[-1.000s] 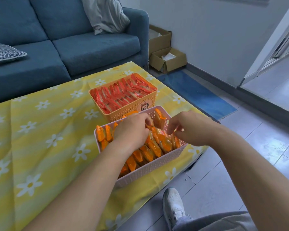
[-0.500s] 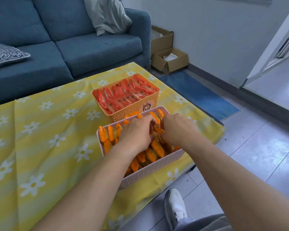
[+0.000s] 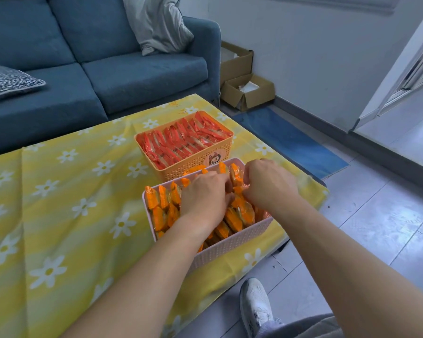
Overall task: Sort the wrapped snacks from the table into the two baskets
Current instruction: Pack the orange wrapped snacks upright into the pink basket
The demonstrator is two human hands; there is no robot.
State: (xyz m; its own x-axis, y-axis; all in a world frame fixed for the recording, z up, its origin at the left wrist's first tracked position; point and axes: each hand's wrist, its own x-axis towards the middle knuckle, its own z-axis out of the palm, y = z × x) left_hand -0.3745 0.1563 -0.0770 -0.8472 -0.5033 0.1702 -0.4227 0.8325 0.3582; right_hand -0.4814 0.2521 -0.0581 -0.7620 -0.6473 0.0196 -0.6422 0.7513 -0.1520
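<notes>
Apparently left hand (image 3: 205, 198) and right hand (image 3: 269, 189) pinch orange snacks (image 3: 241, 213) inside pink basket (image 3: 230, 247) — at table (image 3: 59, 191) edge.

Found no readable text, brand or number. Noted only a cartoon-animal sticker (image 3: 213, 159) on the orange basket (image 3: 181, 170). Could not make out print on the snack wrappers (image 3: 239, 215).

Ahead of you, a blue fabric sofa (image 3: 132, 76) bears a grey cushion (image 3: 156, 23); an open brown cardboard box (image 3: 259, 97) sits near a blue floor mat (image 3: 291, 145).
</notes>
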